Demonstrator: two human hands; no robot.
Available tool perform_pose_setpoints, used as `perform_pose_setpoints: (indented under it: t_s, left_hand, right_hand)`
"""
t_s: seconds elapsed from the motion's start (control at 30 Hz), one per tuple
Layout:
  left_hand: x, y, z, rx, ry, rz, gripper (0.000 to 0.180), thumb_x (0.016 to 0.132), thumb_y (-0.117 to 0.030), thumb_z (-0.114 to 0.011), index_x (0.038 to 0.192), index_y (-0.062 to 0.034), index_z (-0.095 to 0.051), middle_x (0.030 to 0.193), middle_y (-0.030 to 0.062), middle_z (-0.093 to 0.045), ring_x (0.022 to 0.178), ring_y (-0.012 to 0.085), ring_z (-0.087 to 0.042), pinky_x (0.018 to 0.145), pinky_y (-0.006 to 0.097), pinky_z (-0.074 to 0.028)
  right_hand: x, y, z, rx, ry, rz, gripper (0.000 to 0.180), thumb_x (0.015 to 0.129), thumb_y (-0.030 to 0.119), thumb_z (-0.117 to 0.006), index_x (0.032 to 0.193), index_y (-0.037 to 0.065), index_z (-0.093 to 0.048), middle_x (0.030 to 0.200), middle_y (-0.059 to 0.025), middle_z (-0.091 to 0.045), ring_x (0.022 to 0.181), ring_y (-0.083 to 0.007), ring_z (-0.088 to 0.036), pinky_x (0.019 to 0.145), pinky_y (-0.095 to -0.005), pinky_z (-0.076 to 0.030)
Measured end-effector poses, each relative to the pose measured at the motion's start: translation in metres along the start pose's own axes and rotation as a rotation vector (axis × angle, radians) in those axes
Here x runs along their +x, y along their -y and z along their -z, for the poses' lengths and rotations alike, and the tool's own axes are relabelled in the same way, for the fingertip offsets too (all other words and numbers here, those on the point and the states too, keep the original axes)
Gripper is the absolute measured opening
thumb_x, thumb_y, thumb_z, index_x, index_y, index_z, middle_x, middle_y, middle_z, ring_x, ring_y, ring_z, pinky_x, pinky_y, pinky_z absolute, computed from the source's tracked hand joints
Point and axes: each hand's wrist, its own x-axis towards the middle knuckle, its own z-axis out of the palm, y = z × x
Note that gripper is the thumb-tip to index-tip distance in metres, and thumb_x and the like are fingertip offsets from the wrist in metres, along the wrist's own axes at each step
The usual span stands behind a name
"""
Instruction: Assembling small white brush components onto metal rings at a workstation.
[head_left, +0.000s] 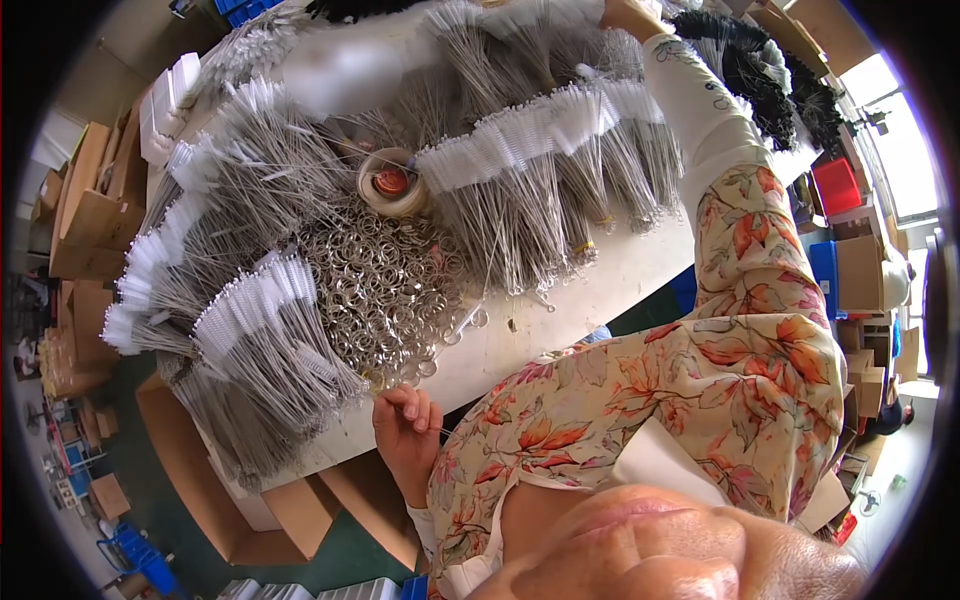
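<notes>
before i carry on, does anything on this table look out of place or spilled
A little: one ring sits out at the right fringe of the loose heap of metal rings, and some white-bristled brushes at the back left lie crosswise, unlike the neater bundles in front. No damage is clearly visible.

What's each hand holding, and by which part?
Left hand: apparently a thin wire, held in curled fingers; which part is unclear. Right hand: cut off by the top edge, so I can't tell.
</notes>
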Motion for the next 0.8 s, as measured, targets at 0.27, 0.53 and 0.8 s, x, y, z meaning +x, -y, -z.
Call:
perform_pose_setpoints:
  t_s: [0.27,0.53,0.8]
  left_hand:
    - [0.012,-0.001,-0.007,0.022,0.04,0.053,0.029,0.094,-0.03,-0.047,0.095,-0.003,-0.058,0.073,0.0013,-0.045,0.06,0.0103,-0.042,0.054,0.025,-0.036]
    - [0.015,0.002,-0.003,0.032,0.098,0.055,0.03,0.096,-0.029,-0.043,0.098,-0.0028,-0.058,0.074,0.0023,-0.046,0.06,0.0114,-0.043,0.055,0.027,-0.039]
    - [0.007,-0.004,0.015,0.042,0.129,0.014,0.03,0.097,-0.029,-0.041,0.1,-0.0034,-0.056,0.076,0.0034,-0.046,0.063,0.0131,-0.045,0.057,0.028,-0.04]
  right_hand:
    - [-0.01,-0.012,-0.014,0.156,-0.175,-0.015,0.024,0.068,0.022,-0.061,0.082,0.004,-0.065,0.083,-0.0211,-0.064,0.078,-0.0365,-0.063,0.067,-0.0439,-0.049]
    - [0.053,0.026,-0.061,0.219,-0.358,0.414,0.018,0.077,0.021,-0.056,0.075,0.005,-0.062,0.067,-0.0155,-0.059,0.07,-0.0331,-0.06,0.065,-0.0419,-0.046]
    - [0.058,0.002,-0.089,-0.238,-0.018,0.578,0.013,0.08,0.018,-0.055,0.08,0.008,-0.063,0.069,-0.0131,-0.058,0.068,-0.0263,-0.059,0.062,-0.0392,-0.046]
